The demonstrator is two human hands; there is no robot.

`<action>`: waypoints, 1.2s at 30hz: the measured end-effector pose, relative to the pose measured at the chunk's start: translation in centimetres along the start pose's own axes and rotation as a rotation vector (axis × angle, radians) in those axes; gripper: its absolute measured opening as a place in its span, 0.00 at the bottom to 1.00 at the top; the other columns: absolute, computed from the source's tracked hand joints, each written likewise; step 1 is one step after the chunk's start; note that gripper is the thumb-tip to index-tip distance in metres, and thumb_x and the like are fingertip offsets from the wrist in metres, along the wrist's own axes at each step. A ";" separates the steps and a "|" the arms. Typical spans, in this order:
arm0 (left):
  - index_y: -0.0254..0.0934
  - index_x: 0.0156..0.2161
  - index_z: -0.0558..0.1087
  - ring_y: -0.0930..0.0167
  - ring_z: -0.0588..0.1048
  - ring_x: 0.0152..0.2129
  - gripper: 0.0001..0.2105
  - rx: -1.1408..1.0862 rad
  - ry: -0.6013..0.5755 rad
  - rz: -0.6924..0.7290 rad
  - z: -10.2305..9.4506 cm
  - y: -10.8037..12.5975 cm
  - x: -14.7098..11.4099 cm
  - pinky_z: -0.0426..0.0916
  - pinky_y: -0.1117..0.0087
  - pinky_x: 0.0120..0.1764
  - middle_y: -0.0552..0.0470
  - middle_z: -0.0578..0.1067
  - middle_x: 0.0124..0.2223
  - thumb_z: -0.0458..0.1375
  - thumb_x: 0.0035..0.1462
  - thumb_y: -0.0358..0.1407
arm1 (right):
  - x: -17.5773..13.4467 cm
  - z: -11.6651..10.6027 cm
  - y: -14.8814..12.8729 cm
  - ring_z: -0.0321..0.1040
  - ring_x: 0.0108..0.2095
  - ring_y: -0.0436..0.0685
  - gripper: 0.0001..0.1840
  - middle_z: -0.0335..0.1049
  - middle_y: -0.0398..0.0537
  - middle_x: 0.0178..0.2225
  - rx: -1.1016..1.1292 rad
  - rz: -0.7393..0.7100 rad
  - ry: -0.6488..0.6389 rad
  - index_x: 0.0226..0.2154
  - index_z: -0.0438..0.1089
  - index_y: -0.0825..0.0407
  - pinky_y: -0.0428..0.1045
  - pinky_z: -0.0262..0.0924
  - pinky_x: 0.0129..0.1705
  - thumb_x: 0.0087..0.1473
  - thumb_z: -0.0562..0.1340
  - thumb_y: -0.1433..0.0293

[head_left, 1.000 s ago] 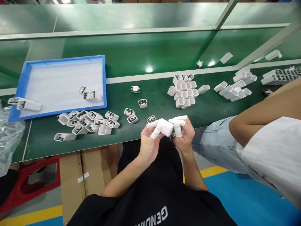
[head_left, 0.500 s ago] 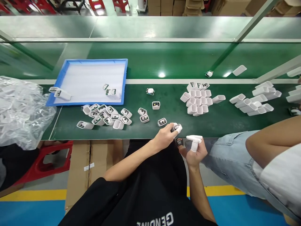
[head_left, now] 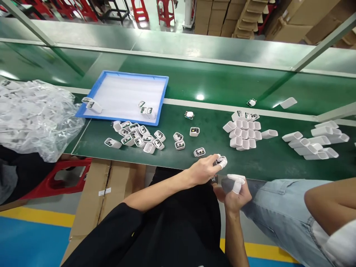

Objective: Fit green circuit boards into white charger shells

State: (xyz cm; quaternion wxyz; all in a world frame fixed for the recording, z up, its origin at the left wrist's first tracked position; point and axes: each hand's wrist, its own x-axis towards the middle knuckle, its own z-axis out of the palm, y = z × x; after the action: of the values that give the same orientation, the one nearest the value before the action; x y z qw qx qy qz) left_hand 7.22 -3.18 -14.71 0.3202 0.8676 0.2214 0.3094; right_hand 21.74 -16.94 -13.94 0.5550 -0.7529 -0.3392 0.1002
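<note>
My left hand (head_left: pixel 204 170) is closed around a small white plastic housing (head_left: pixel 221 161), its open end facing up near the table's front edge. White finger cots cover the fingertips on it. My right hand (head_left: pixel 238 193) is just off the edge, lower and to the right, its cotted thumb and forefinger drawn together; whatever is between them is hidden. Left of my left hand lies a housing with a circuit board inside (head_left: pixel 199 152). Another such housing (head_left: pixel 194 131) stands farther back, near a loose circuit board with a white dome (head_left: pixel 189 115).
Several filled housings (head_left: pixel 135 134) cluster at left, before a blue-rimmed tray (head_left: pixel 164 100). Beyond them is a clear plastic bag of white parts (head_left: pixel 36 118). Bare white housings (head_left: pixel 244 133) stand grouped at right, others (head_left: pixel 314 142) lie farther right. A person in jeans (head_left: pixel 286 200) sits close on my right.
My view has tilted and turned, so the table and its parts appear shifted right and lower. Both hands keep nearly the same pose, the left still on the housing.
</note>
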 end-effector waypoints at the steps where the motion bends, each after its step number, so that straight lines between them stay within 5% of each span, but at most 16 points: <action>1: 0.38 0.60 0.81 0.57 0.83 0.49 0.20 0.042 0.003 0.018 0.1 -0.1 -0.2 0.84 0.59 0.50 0.36 0.78 0.56 0.54 0.68 0.26 | 0.0 0.1 0.1 0.78 0.35 0.61 0.32 0.80 0.52 0.34 0.001 0.009 0.006 0.35 0.82 0.53 0.55 0.71 0.41 0.75 0.59 0.46; 4: 0.37 0.61 0.80 0.58 0.83 0.46 0.20 0.161 -0.020 0.045 0.5 -0.5 -0.8 0.83 0.63 0.42 0.35 0.78 0.55 0.55 0.69 0.26 | -0.1 0.3 0.1 0.78 0.35 0.61 0.33 0.81 0.53 0.34 0.000 0.011 0.009 0.34 0.83 0.54 0.54 0.70 0.40 0.75 0.59 0.46; 9: 0.40 0.61 0.80 0.60 0.84 0.46 0.18 0.159 0.026 0.034 1.1 -1.3 -1.6 0.84 0.63 0.45 0.37 0.79 0.57 0.56 0.72 0.30 | -0.1 0.9 0.4 0.78 0.33 0.61 0.33 0.81 0.52 0.33 0.003 0.031 -0.006 0.35 0.83 0.54 0.54 0.69 0.38 0.74 0.60 0.44; 13: 0.39 0.49 0.82 0.61 0.84 0.43 0.08 0.088 0.055 0.003 1.1 -1.2 -1.2 0.84 0.64 0.42 0.38 0.80 0.52 0.60 0.74 0.36 | -0.1 1.3 1.3 0.79 0.35 0.63 0.34 0.82 0.54 0.35 0.006 0.046 -0.012 0.35 0.83 0.54 0.56 0.70 0.41 0.74 0.59 0.43; 17: 0.38 0.44 0.81 0.63 0.83 0.39 0.12 0.102 0.132 0.006 0.8 -0.1 0.8 0.83 0.64 0.40 0.38 0.79 0.51 0.56 0.78 0.39 | -0.1 1.6 1.6 0.77 0.34 0.62 0.35 0.82 0.53 0.34 0.001 0.079 -0.010 0.35 0.83 0.54 0.55 0.70 0.39 0.72 0.60 0.41; 23: 0.36 0.49 0.81 0.64 0.82 0.36 0.09 0.357 -0.034 0.063 1.3 0.7 1.4 0.79 0.67 0.31 0.40 0.79 0.50 0.59 0.69 0.26 | 0.1 1.6 1.2 0.73 0.29 0.61 0.34 0.78 0.50 0.28 -0.020 0.082 0.027 0.33 0.82 0.53 0.54 0.67 0.33 0.70 0.61 0.41; 29: 0.36 0.45 0.82 0.63 0.84 0.36 0.07 0.269 -0.052 -0.002 1.8 0.8 1.4 0.80 0.68 0.30 0.39 0.81 0.47 0.61 0.68 0.27 | 0.3 2.5 1.0 0.73 0.30 0.63 0.27 0.78 0.50 0.29 0.067 0.089 0.072 0.33 0.82 0.51 0.57 0.68 0.34 0.71 0.61 0.49; 31: 0.36 0.41 0.82 0.62 0.86 0.39 0.04 -0.024 0.097 -0.077 1.0 2.3 1.6 0.84 0.65 0.37 0.39 0.82 0.47 0.65 0.70 0.31 | 0.3 3.0 0.6 0.72 0.30 0.63 0.25 0.77 0.50 0.28 0.102 0.101 0.155 0.30 0.80 0.50 0.57 0.67 0.35 0.70 0.61 0.51; 33: 0.37 0.41 0.83 0.60 0.87 0.44 0.07 -0.491 0.410 -0.209 -1.2 4.7 1.5 0.86 0.60 0.46 0.41 0.84 0.48 0.71 0.68 0.39 | 0.3 3.3 0.0 0.71 0.30 0.63 0.25 0.75 0.48 0.26 0.095 0.099 0.202 0.28 0.79 0.50 0.57 0.66 0.35 0.70 0.61 0.53; 36: 0.40 0.47 0.83 0.63 0.88 0.45 0.15 -1.187 0.868 -0.506 -7.3 8.3 0.8 0.86 0.64 0.46 0.47 0.86 0.50 0.79 0.61 0.42 | 0.3 3.4 -1.1 0.71 0.30 0.62 0.26 0.75 0.48 0.25 0.044 0.068 0.167 0.28 0.78 0.50 0.55 0.65 0.35 0.71 0.60 0.52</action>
State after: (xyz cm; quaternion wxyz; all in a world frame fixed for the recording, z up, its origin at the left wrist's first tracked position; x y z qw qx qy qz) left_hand 4.38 -5.41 -4.23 0.6768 0.2751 0.3155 0.6055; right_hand 19.75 -13.98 -14.15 0.5939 -0.7575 -0.2635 0.0632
